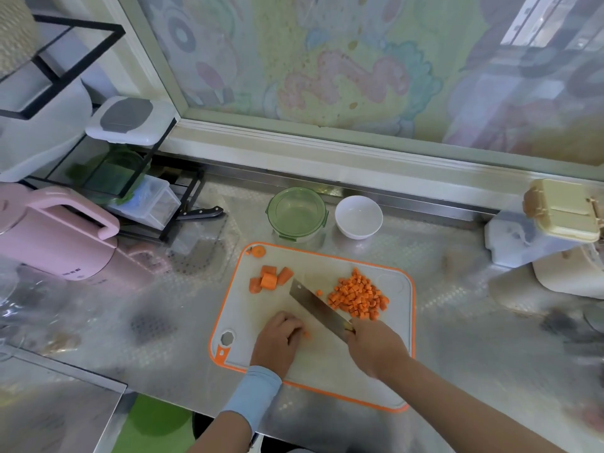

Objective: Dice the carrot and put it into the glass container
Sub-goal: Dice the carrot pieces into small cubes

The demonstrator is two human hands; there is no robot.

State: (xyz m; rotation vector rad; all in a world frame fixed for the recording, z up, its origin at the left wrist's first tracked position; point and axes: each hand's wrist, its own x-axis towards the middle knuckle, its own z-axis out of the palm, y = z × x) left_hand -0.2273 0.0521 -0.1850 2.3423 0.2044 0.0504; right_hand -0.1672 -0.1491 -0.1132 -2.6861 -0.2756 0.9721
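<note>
a person's right hand point(376, 346), lower centre of the frame, is wrapped around the handle of a broad knife point(315, 305) whose blade slants up and to the left over a white cutting board point(327, 364) edged in orange. the left hand point(279, 338), just left of the blade, rests knuckles up on the board with fingers curled under; a carrot sliver point(306, 335) shows at its fingertips, but whether it is gripped cannot be told. a heap of diced carrot point(358, 297) lies right of the blade, with uncut carrot chunks point(269, 279) near the board's upper left and a carrot end point(258, 251) in its top left corner. the glass container point(322, 204), green-rimmed, stands on the steel counter above the board, just beside a white bowl point(358, 217). a pink kettle point(55, 237) stands at the left edge.
</note>
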